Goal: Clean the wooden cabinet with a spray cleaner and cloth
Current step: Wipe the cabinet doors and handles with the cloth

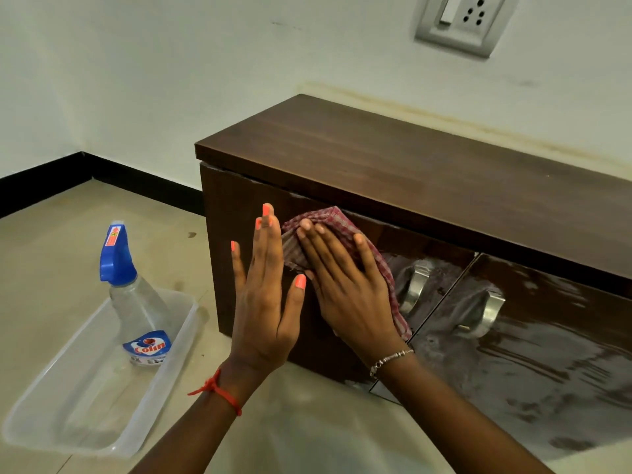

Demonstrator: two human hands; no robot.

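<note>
Wiping step is underway. Left hand (265, 302) is hovering flat w/ fingers spread, grip released, just beside the cabinet (393, 159) front. Right hand (345, 285) is pressing the cloth (325, 217) flat on the door, palm down, not clenched. Next probably calls for strokes twd the streaky doors. Spray (136, 295) is standing in the tray (41, 415) on the floor, well left.
</note>
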